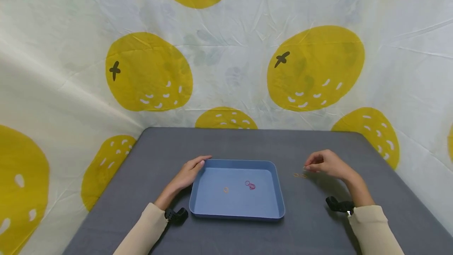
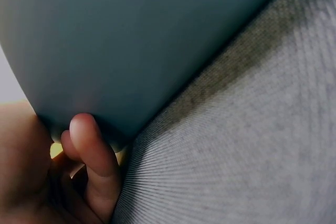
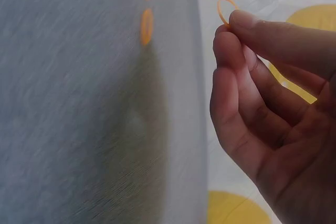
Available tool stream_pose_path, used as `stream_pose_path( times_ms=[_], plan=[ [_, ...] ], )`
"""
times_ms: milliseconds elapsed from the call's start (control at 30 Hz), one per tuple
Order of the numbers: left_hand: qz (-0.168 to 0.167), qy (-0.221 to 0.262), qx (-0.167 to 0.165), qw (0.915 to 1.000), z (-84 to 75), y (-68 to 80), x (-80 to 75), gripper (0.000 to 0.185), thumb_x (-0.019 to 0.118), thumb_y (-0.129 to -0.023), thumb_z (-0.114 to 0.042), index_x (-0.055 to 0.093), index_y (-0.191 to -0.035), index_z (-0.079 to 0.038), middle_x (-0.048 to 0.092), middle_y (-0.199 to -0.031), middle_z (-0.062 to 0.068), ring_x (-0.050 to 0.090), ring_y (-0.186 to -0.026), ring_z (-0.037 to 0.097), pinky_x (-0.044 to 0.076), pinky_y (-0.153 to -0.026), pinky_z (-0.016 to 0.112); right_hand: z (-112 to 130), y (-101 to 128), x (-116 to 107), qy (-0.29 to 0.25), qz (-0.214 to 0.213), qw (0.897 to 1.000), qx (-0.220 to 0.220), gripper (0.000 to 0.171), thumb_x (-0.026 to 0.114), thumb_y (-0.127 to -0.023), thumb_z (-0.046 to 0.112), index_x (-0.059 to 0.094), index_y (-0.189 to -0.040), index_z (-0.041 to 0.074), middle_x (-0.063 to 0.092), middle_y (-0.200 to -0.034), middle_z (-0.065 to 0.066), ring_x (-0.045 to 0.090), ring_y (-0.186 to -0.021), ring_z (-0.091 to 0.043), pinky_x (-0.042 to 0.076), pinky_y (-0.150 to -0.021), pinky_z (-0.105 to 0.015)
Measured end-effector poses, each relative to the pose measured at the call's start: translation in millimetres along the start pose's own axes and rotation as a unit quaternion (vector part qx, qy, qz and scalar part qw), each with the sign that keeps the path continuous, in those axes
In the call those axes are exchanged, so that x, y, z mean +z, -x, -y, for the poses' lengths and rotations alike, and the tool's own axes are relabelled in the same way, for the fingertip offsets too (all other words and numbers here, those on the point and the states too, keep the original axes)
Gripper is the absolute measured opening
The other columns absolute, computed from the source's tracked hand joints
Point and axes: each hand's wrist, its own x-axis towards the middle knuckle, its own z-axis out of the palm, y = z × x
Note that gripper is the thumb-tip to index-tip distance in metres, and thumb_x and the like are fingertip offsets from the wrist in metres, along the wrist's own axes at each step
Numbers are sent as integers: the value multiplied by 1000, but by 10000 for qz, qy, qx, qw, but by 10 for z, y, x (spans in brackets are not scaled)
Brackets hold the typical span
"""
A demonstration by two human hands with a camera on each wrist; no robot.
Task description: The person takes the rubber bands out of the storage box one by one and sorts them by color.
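My left hand (image 1: pixel 186 174) holds the blue tray (image 1: pixel 212 204) at its far left corner, thumb by the rim. In the left wrist view, curled fingers (image 2: pixel 90 142) touch the tray's outer wall. Inside the tray lie one orange rubber band (image 1: pixel 226 191) and a small cluster of pink rubber bands (image 1: pixel 252 187). To the right of the tray, my right hand (image 1: pixel 329 164) pinches a small orange rubber band (image 3: pixel 219 13) between thumb and forefinger, raised above the table. Two orange rubber bands (image 3: pixel 143 27) lie on the table below it, end to end.
A dark grey cloth (image 1: pixel 304 227) covers the table. Behind it and along the left hangs a white curtain (image 1: pixel 230 70) printed with yellow fruit. Each wrist wears a black camera strap (image 1: pixel 339 204).
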Motion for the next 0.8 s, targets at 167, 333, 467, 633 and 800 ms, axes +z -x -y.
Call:
stream_pose_path(
  times_ms=[167, 333, 467, 633, 800],
  plan=[
    [-16, -17, -5, 10000, 8, -1, -3, 41, 43, -113, -32, 56, -150, -21, 56, -154, 7, 47, -147, 33, 35, -120, 59, -101, 11, 12, -43, 47, 9999, 130, 9, 74, -93, 5, 76, -96, -3, 74, -82, -11, 62, -68, -7, 56, -61, -28],
    [-25, -13, -73, 10000, -4, -1, 3, 41, 43, -113, -33, 57, -150, -22, 56, -154, 6, 47, -147, 32, 36, -120, 58, -182, 47, 34, -39, 99, 9998, 182, 9, 74, -93, 5, 76, -94, -4, 74, -80, -11, 62, -67, -6, 54, -60, -26],
    [-1, -24, -82, 10000, -10, -8, 10, 41, 43, -113, -33, 56, -150, -22, 56, -154, 7, 48, -147, 33, 36, -120, 59, -233, 67, 34, -38, 225, 9992, 318, 9, 74, -93, 5, 76, -92, -4, 74, -80, -9, 61, -68, -5, 53, -60, -25],
    [43, 49, -80, 9999, -10, -5, 2, 41, 43, -113, -33, 56, -150, -22, 55, -155, 7, 46, -148, 33, 35, -120, 60, -261, 66, 38, -107, 390, 9974, 600, 10, 73, -94, 6, 75, -94, -4, 73, -83, -9, 60, -70, -6, 53, -61, -25],
    [61, 57, -48, 10000, -8, 6, -10, 41, 43, -113, -32, 56, -150, -22, 54, -155, 7, 45, -148, 33, 34, -121, 60, -278, 56, 57, -52, 386, 9971, 656, 9, 73, -93, 6, 75, -93, -3, 73, -83, -9, 60, -70, -7, 54, -60, -26]
  ],
)
